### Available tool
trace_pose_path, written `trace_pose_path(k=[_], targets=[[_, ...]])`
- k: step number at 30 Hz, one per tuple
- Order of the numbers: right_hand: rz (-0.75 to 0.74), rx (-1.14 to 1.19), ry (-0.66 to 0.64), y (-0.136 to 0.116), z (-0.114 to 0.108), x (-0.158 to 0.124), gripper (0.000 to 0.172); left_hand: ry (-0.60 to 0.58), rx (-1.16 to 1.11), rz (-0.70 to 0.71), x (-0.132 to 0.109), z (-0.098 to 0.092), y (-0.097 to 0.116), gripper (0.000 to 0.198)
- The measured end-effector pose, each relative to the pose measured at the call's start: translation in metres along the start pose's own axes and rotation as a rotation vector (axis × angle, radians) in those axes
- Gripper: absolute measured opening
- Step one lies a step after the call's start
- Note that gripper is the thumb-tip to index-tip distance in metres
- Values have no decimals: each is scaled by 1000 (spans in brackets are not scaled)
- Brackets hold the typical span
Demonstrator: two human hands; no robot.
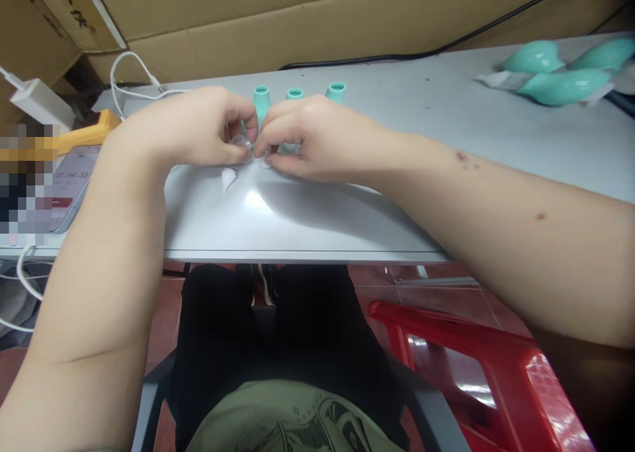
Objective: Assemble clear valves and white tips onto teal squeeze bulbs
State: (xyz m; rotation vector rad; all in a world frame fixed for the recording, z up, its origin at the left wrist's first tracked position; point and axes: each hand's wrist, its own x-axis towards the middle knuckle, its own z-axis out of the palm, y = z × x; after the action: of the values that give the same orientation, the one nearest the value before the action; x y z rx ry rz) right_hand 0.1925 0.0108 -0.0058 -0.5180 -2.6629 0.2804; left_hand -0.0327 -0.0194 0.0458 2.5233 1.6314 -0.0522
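Note:
My left hand (208,126) is closed in a pinch on a small clear plastic piece (240,142), rounded like a cap. Close beside it, my right hand (317,134) is also pinched, its thumb and fingertips around another small clear piece (266,158) that is mostly hidden. The fingertips of both hands almost meet above the table. Just behind them stand teal bottle-like pieces with round open necks: one on the left (260,96), one in the middle (294,94) and one on the right (337,92). A torn white scrap (229,179) lies below my left fingers.
Teal bulb-shaped pieces (565,87) with clear wrapping lie at the table's far right. On the left are a phone (74,180), a yellow tool handle (92,133) and a white charger (42,104) with cables. Cardboard (258,22) backs the grey table (397,88). A red stool (496,366) stands below.

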Motion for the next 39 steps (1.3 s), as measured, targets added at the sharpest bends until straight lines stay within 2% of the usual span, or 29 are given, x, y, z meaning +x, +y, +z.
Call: trace_pose_path(k=[4,11,21,28,32,39], targets=[[-7,14,-4,0,-1,0,23,7,-52,12,-1,-2,1,31],[32,9,23,-4,-9,-3,20,12,-14,-50,-1,-3,-2,23],[-39,-59,-25,0,-8,-5,22,8,-24,-96,1,-3,-3,34],[-66,-124,-109,3,-7,-4,24,-17,16,-99,0,-5,-3,32],[-79,-146,-122,2,-6,-3,28,-22,22,-117,1,-5,-4,33],[-69,-154,-121,-1,-8,-3,27,-14,5,-86,1,-4,-3,31]])
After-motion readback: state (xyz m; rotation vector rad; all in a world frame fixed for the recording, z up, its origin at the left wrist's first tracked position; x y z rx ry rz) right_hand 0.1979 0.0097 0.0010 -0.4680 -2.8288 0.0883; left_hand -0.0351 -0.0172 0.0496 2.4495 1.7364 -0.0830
